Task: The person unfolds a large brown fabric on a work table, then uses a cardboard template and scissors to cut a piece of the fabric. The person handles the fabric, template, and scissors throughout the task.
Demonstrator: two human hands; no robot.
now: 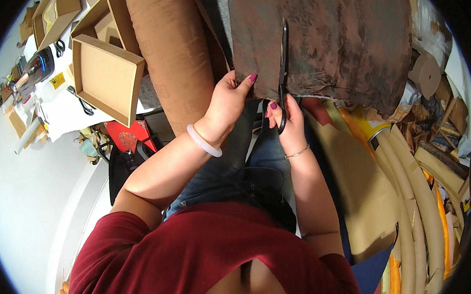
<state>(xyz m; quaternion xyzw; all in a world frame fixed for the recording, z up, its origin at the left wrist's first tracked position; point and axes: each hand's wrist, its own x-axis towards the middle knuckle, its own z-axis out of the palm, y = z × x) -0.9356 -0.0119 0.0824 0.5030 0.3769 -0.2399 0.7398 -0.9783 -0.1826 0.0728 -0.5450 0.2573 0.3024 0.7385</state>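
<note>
A brown, mottled sheet of material (339, 45) is spread out in front of me, its near edge facing my body. My left hand (228, 98) pinches that near edge at its left part, thumb on top. In my right hand (290, 123) is a pair of black-handled scissors (283, 58), blades pointing away from me and lying over the sheet. The fingers are closed around the handle loops. Close to the left hand lies a large roll of tan-brown material (169, 46). Whether the blades have cut into the sheet I cannot tell.
Left of the roll, a cardboard box lid (106, 80) sits on a white table with other boxes and black scissors (85, 103). A red bag (128, 136) is below. Long tan rolls (415, 212) and a round brown roll (426, 75) crowd the right.
</note>
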